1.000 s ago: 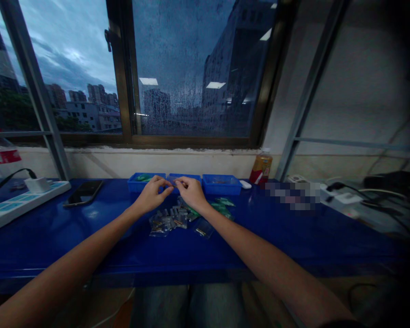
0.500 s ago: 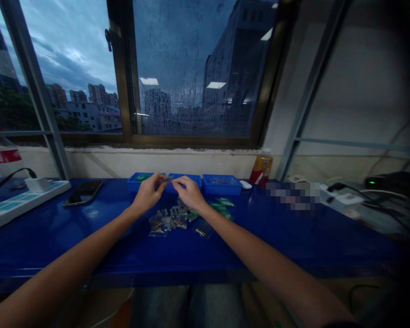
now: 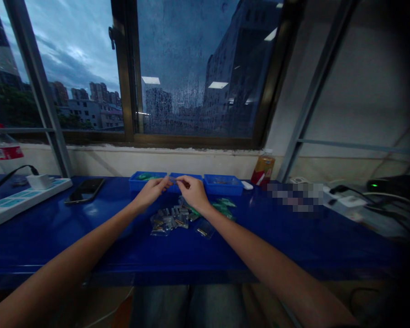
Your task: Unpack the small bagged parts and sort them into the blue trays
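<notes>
My left hand point(image 3: 154, 189) and my right hand point(image 3: 192, 191) meet fingertip to fingertip above the blue table, in front of the blue bins. Both hands are closed in a pinch. Between them shows a small, thin piece, too small and blurred to name. Below the hands lies a pile of small clear plastic bags point(image 3: 169, 221) with metal-looking pieces inside. A separate clear bag point(image 3: 205, 228) lies under my right wrist. Green packets point(image 3: 224, 207) are heaped right of the pile, partly behind my right forearm.
Three blue bins stand along the back: a left bin point(image 3: 136, 184) with green contents, a middle bin point(image 3: 200, 176) and a right bin point(image 3: 223, 187). A phone point(image 3: 85, 190) and a power strip point(image 3: 27, 200) lie left. An amber drink bottle point(image 3: 263, 169) stands back right, near cables point(image 3: 386, 205).
My left hand has turned slightly, its fingers now closer together and nearer my right hand's fingertips. The view has shifted a little. The pile on the table looks unchanged.
</notes>
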Demonstrator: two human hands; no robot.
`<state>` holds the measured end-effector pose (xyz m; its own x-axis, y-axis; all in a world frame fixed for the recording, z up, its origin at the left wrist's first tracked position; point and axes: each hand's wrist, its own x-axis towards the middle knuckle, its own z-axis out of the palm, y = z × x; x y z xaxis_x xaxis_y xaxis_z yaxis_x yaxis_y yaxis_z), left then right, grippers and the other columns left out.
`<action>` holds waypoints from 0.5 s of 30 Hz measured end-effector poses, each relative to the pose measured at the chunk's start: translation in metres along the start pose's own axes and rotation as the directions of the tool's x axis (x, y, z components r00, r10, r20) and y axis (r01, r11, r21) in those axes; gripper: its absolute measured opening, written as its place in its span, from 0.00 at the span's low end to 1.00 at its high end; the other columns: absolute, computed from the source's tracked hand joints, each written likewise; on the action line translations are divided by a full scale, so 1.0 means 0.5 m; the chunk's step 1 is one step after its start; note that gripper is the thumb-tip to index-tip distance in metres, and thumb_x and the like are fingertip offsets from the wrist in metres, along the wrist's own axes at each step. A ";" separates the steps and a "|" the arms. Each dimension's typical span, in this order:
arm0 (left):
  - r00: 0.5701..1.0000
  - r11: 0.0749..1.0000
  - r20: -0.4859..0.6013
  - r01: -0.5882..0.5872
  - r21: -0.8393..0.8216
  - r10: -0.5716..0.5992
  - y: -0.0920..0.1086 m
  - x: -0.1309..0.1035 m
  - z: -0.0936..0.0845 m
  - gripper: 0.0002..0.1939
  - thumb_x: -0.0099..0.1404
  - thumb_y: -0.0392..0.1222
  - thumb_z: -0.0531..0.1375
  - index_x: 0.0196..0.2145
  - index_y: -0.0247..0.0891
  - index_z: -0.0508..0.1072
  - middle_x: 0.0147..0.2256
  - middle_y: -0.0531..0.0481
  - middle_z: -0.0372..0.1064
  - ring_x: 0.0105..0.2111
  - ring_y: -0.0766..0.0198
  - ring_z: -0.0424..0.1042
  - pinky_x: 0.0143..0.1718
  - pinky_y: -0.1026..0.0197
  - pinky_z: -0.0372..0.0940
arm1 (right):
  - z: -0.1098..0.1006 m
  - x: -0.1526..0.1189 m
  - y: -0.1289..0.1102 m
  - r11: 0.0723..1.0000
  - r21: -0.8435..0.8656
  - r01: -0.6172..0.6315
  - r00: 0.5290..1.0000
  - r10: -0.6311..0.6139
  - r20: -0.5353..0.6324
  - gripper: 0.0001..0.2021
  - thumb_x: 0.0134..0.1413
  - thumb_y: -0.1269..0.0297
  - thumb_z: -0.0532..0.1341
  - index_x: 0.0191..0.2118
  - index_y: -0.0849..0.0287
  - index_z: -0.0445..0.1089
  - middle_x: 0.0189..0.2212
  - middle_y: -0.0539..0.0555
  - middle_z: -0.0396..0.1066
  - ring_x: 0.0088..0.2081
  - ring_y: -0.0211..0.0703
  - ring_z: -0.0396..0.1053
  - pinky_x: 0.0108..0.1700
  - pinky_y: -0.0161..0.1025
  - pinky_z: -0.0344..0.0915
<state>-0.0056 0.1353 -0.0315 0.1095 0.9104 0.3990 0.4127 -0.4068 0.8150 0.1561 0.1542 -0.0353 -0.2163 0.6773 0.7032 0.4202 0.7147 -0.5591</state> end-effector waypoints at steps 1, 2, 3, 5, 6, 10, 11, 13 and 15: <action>0.995 0.987 0.027 0.099 -0.123 -0.097 0.001 -0.001 0.000 0.24 0.58 0.57 0.49 0.33 0.34 0.72 0.31 0.46 0.68 0.31 0.62 0.66 0.31 0.61 0.59 | -0.002 -0.002 -0.006 0.998 -0.033 0.061 0.998 -0.061 0.008 0.10 0.49 0.69 0.54 0.33 0.57 0.73 0.28 0.52 0.71 0.30 0.39 0.66 0.35 0.36 0.61; 0.986 0.961 0.053 0.168 -0.218 -0.160 0.000 -0.001 0.001 0.25 0.57 0.59 0.49 0.32 0.33 0.71 0.30 0.47 0.68 0.29 0.63 0.66 0.29 0.63 0.59 | -0.004 -0.003 -0.011 0.992 -0.053 0.113 0.993 -0.112 0.020 0.11 0.49 0.71 0.54 0.33 0.57 0.73 0.30 0.52 0.71 0.32 0.39 0.67 0.37 0.36 0.61; 0.979 0.939 0.071 0.201 -0.278 -0.189 -0.001 -0.001 0.002 0.24 0.56 0.60 0.51 0.31 0.33 0.70 0.29 0.48 0.67 0.27 0.65 0.65 0.28 0.64 0.58 | -0.004 -0.005 -0.016 0.986 -0.060 0.153 0.988 -0.151 0.033 0.12 0.48 0.73 0.53 0.33 0.57 0.73 0.31 0.52 0.71 0.33 0.39 0.67 0.38 0.36 0.61; 0.982 0.932 0.068 0.186 -0.312 -0.174 -0.005 -0.001 0.002 0.20 0.52 0.57 0.57 0.30 0.34 0.69 0.26 0.51 0.66 0.25 0.67 0.64 0.27 0.65 0.57 | -0.003 -0.008 -0.023 0.981 -0.046 0.190 0.981 -0.187 0.054 0.15 0.47 0.77 0.51 0.34 0.57 0.73 0.32 0.52 0.70 0.35 0.38 0.66 0.40 0.35 0.61; 0.988 0.941 0.047 0.154 -0.301 -0.147 -0.007 0.000 0.002 0.19 0.52 0.54 0.58 0.30 0.34 0.68 0.26 0.52 0.65 0.25 0.68 0.63 0.27 0.65 0.57 | -0.001 -0.008 -0.024 0.981 -0.034 0.189 0.980 -0.187 0.062 0.16 0.46 0.78 0.51 0.34 0.57 0.73 0.32 0.52 0.70 0.35 0.38 0.66 0.40 0.35 0.61; 0.990 0.995 -0.115 -0.084 -0.051 0.078 -0.004 0.001 -0.003 0.13 0.55 0.48 0.57 0.31 0.35 0.68 0.26 0.51 0.66 0.27 0.66 0.64 0.29 0.64 0.58 | 0.006 -0.005 -0.018 0.999 0.025 0.043 0.997 -0.044 0.065 0.11 0.45 0.75 0.54 0.32 0.59 0.73 0.33 0.53 0.68 0.36 0.38 0.65 0.39 0.34 0.60; 0.976 0.984 -0.136 -0.161 0.070 0.169 -0.001 0.000 -0.004 0.11 0.56 0.46 0.56 0.31 0.35 0.69 0.27 0.50 0.66 0.28 0.65 0.65 0.30 0.63 0.58 | 0.007 -0.003 -0.016 0.998 0.052 -0.019 0.998 0.016 0.064 0.08 0.46 0.70 0.56 0.29 0.60 0.73 0.31 0.53 0.68 0.36 0.39 0.64 0.39 0.35 0.60; 0.935 0.909 -0.107 -0.296 0.294 0.339 0.007 -0.005 -0.006 0.08 0.58 0.42 0.55 0.32 0.36 0.70 0.29 0.49 0.67 0.31 0.63 0.65 0.33 0.62 0.59 | 0.007 0.000 -0.011 0.976 0.146 -0.162 0.985 0.149 0.092 0.12 0.49 0.59 0.55 0.25 0.61 0.72 0.27 0.52 0.67 0.35 0.40 0.64 0.38 0.36 0.59; 0.895 0.817 -0.031 -0.391 0.424 0.445 0.011 -0.010 -0.003 0.07 0.59 0.39 0.54 0.33 0.37 0.71 0.31 0.48 0.66 0.34 0.62 0.65 0.36 0.61 0.60 | 0.006 0.003 -0.008 0.913 0.268 -0.308 0.948 0.273 0.162 0.20 0.51 0.51 0.51 0.24 0.62 0.70 0.23 0.51 0.66 0.31 0.39 0.63 0.34 0.36 0.58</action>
<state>-0.0052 0.1282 -0.0284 0.2539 0.6319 0.7323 0.6779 -0.6563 0.3313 0.1514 0.1530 -0.0336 -0.2335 0.8655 0.4432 0.2138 0.4904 -0.8449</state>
